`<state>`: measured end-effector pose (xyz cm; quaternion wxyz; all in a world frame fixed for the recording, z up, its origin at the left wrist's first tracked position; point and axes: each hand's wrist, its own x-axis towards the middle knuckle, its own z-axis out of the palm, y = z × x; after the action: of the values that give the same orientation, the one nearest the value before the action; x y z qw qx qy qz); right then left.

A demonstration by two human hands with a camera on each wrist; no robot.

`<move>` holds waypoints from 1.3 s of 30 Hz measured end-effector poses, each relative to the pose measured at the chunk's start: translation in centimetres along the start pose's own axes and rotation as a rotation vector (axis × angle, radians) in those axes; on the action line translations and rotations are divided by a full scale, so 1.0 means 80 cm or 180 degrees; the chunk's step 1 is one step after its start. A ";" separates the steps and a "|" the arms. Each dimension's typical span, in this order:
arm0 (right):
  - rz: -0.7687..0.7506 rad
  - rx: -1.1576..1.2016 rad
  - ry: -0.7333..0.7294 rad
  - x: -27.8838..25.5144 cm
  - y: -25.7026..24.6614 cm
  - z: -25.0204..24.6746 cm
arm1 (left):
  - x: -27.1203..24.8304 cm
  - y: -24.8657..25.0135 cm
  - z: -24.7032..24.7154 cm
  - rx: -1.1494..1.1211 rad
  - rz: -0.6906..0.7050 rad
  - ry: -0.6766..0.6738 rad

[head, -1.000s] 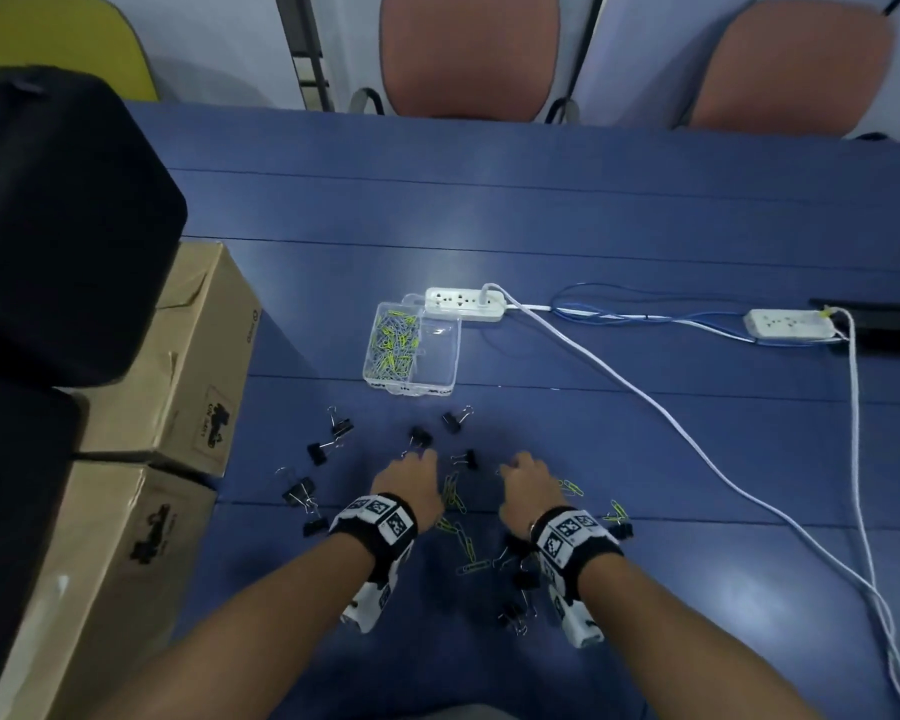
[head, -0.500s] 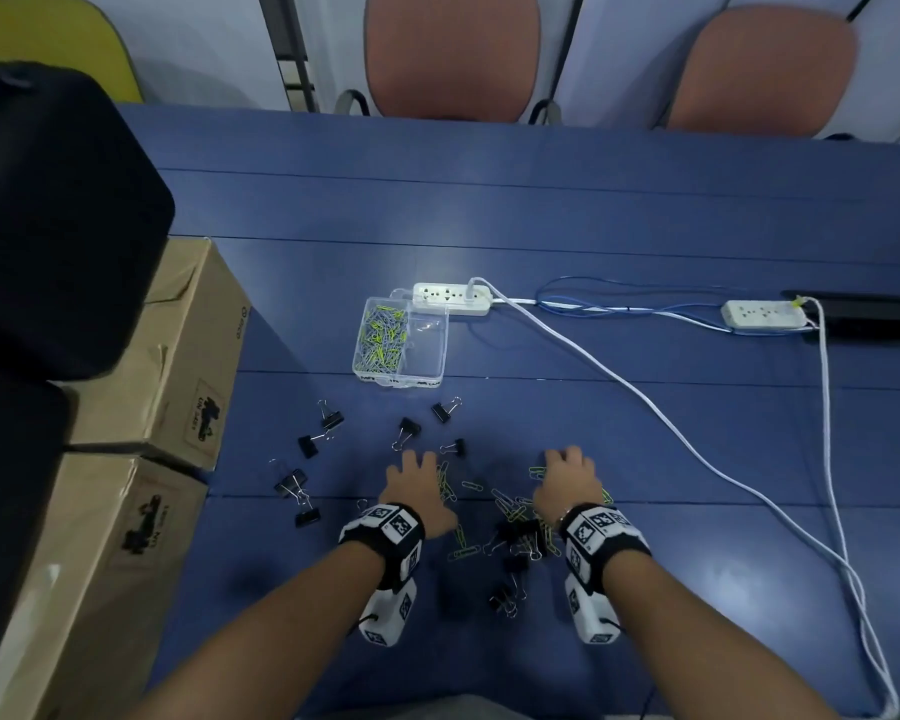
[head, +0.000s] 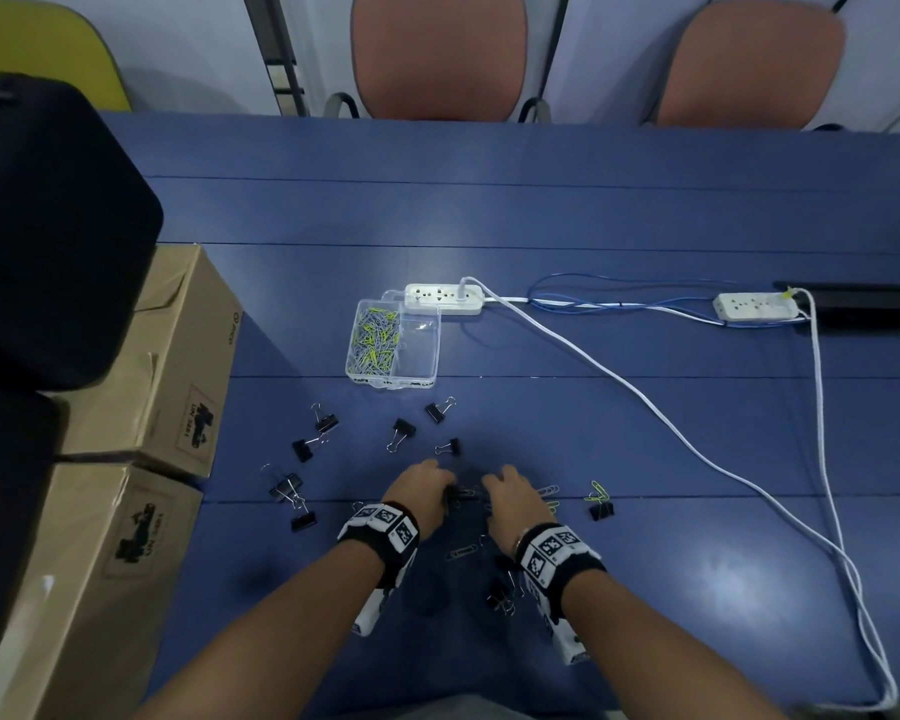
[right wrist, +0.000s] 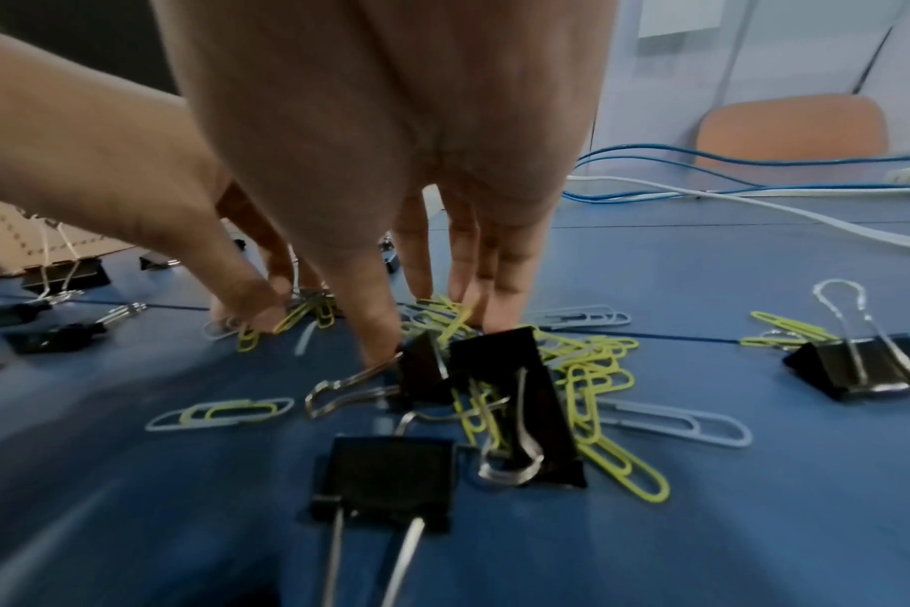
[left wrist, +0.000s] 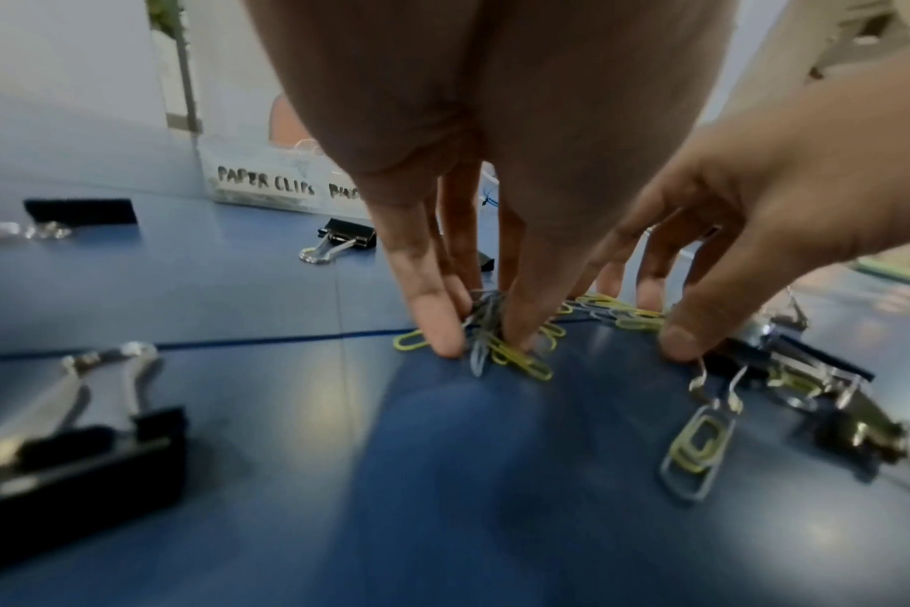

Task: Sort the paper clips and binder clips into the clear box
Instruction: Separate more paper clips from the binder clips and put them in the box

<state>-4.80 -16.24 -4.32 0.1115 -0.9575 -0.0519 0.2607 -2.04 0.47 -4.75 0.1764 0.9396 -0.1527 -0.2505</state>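
The clear box (head: 431,356) stands past my hands, its left half full of yellow and grey paper clips (head: 375,340); in the left wrist view its wall (left wrist: 266,185) reads "PAPER CLIPS". My left hand (head: 445,484) pinches a small bunch of paper clips (left wrist: 486,328) on the table between thumb and fingers. Close beside it, my right hand (head: 489,485) has straight fingers (right wrist: 505,304) pressing on a loose pile of paper clips (right wrist: 593,369), its thumb against a black binder clip (right wrist: 421,369). Several binder clips (head: 404,429) lie scattered around.
Two cardboard boxes (head: 178,366) and a black case (head: 48,226) stand along the left. A white power strip (head: 442,298) lies just behind the box, its cable (head: 619,394) running right and toward me. A second strip (head: 754,306) lies at far right.
My hands were apart over the clips and have come together. The left now pinches a bunch of paper clips. The view has shifted slightly.
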 end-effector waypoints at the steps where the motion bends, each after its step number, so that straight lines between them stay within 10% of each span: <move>1: -0.0029 -0.0012 0.0034 0.000 -0.002 0.002 | 0.000 -0.001 -0.002 0.0056 0.0028 -0.0014; 27: -0.0407 -0.0413 0.0061 0.004 -0.004 -0.001 | -0.013 -0.005 0.002 -0.0111 0.0128 0.0132; 39: 0.0294 0.1750 0.0309 0.016 0.028 -0.019 | -0.013 -0.036 -0.032 -0.1301 -0.0476 0.0482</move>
<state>-2.84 -18.51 -4.22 0.3574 -0.9041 0.0698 0.2237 -1.01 4.05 -3.43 0.3549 0.9092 -0.0151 -0.2174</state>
